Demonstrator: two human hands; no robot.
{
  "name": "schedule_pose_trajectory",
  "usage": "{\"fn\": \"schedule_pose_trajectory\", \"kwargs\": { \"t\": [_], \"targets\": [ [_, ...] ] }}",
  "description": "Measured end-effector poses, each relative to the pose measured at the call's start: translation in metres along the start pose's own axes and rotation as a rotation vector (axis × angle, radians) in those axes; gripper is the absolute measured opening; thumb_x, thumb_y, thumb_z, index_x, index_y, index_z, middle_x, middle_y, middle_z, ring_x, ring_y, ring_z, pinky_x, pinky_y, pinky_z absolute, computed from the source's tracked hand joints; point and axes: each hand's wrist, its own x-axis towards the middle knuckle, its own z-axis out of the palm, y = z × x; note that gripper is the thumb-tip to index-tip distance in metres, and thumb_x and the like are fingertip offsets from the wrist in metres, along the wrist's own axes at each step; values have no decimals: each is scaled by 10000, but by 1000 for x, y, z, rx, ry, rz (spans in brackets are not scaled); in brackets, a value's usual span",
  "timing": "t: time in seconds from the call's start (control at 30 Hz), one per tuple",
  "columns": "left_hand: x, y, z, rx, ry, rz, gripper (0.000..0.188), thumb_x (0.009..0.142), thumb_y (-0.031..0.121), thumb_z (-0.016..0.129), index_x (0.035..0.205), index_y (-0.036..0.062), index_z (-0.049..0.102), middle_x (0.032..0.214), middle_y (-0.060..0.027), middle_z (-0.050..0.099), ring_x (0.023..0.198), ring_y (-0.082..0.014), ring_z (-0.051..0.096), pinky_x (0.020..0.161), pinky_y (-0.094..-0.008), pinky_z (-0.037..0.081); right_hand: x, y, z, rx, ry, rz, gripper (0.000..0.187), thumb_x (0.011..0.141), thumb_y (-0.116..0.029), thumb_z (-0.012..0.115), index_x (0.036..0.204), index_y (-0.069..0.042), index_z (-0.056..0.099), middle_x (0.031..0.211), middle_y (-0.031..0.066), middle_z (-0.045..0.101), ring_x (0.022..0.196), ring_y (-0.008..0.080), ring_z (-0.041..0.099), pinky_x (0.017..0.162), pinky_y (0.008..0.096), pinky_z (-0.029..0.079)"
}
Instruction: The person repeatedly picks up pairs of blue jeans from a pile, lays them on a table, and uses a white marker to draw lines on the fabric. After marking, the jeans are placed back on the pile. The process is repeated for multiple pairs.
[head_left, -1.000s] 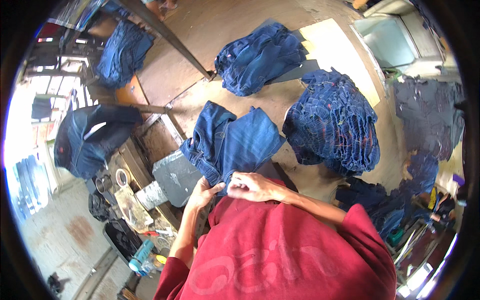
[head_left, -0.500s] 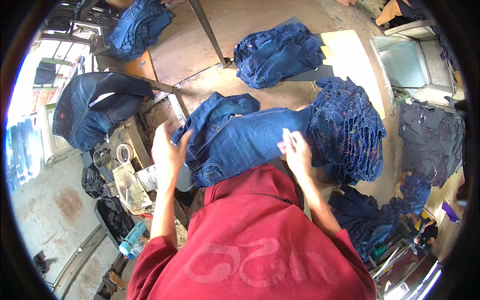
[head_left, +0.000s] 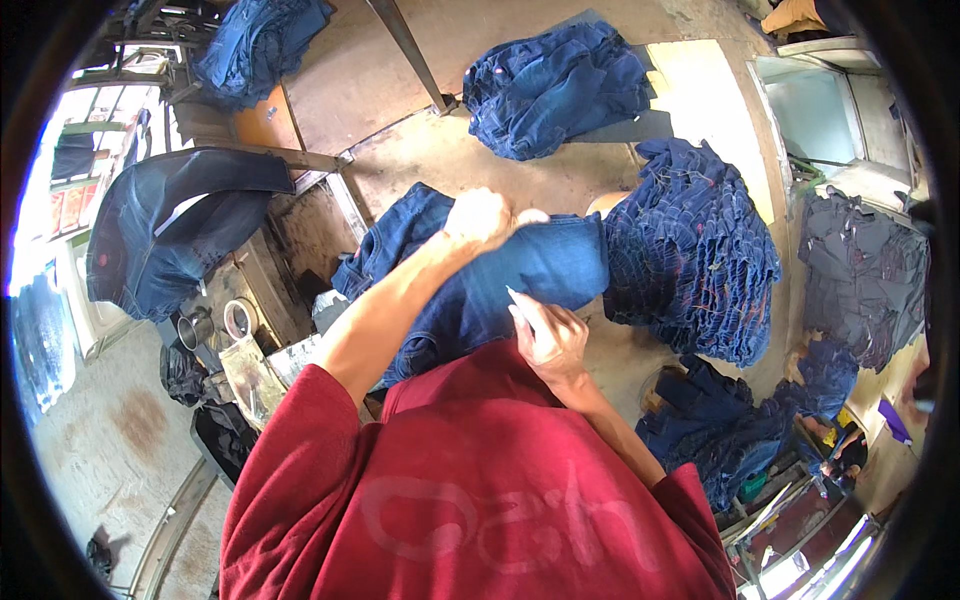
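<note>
While left hand (head_left: 482, 218) presses jeans (head_left: 500, 285) — right hand (head_left: 548, 338) pinches chalk (head_left: 519, 303).

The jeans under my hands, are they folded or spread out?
Spread out: the jeans lie flat across the table, left hand pressing them.

Jeans (head_left: 500, 285) on table (head_left: 450, 160) w/ stacked pile (head_left: 690, 250) right (another pile (head_left: 555, 85) behind).

One head-worn fisheye view looks steeply down from above the person's red shirt (head_left: 470, 500), close over the jeans (head_left: 500, 280) spread on the table (head_left: 450, 160) just beyond it.
</note>
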Motion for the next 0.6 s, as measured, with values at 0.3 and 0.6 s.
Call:
{"fn": "schedule_pose_trajectory", "kwargs": {
  "t": [0.3, 0.6],
  "targets": [
    [14, -14, 12, -18, 191, 33, 655, 1059, 580, 631, 643, 86, 744, 585, -186, 680, 561, -378, 716, 574, -475, 587, 34, 3, 41, -121, -66, 18, 68, 917, -101, 788, 976, -124, 764, 682, 26, 693, 563, 208, 657, 565, 365, 542],
    [14, -15, 17, -13, 212, 2, 574, 1063, 491, 656, 655, 102, 764, 591, -196, 684, 546, -359, 717, 561, -476, 578, -6, 4, 24, -193, -189, 37, 258, 854, -107, 798, 1110, -140, 792, 709, 2, 695, 598, 207, 652, 590, 386, 534]
  ]
}}
